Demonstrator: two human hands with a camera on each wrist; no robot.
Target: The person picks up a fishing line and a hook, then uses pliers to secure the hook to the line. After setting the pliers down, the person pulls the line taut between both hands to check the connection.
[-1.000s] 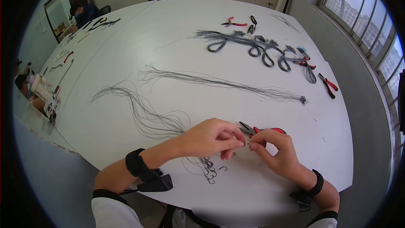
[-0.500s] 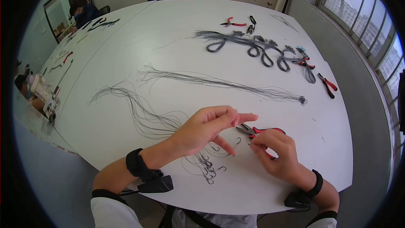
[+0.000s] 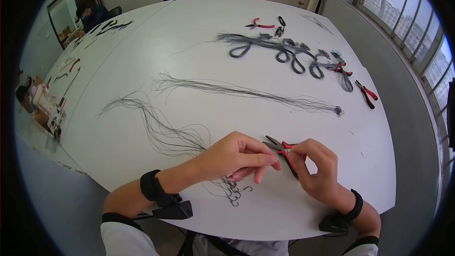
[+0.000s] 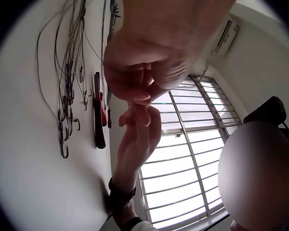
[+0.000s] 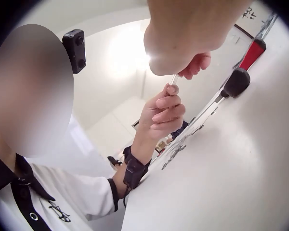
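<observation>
My left hand (image 3: 232,157) is turned inward above the table, thumb and index finger together. Facing it, my right hand (image 3: 316,168) has its thumb and index finger pinched. Between the fingertips a small clear piece (image 5: 175,79) shows in the right wrist view, held by the left (image 5: 164,113); its other end goes into the right hand. Open red-handled pliers (image 3: 284,153) lie on the table behind and beside the right hand, which partly hides them. Dark hooks (image 3: 233,193) on thin grey strands (image 3: 159,130) lie below and left of my left hand, which covers part of them.
A second strand bundle (image 3: 246,91) stretches across the mid-table. Farther back lie looped bundles (image 3: 296,62), red pliers (image 3: 263,25) and more pliers (image 3: 366,96) near the right edge. Tools (image 3: 72,68) and a person (image 3: 92,16) are at the far left.
The left hand first spread its fingers away from the right hand, then brought thumb and index finger together again. The right hand has shifted slightly right, uncovering more of the pliers' lower handle.
</observation>
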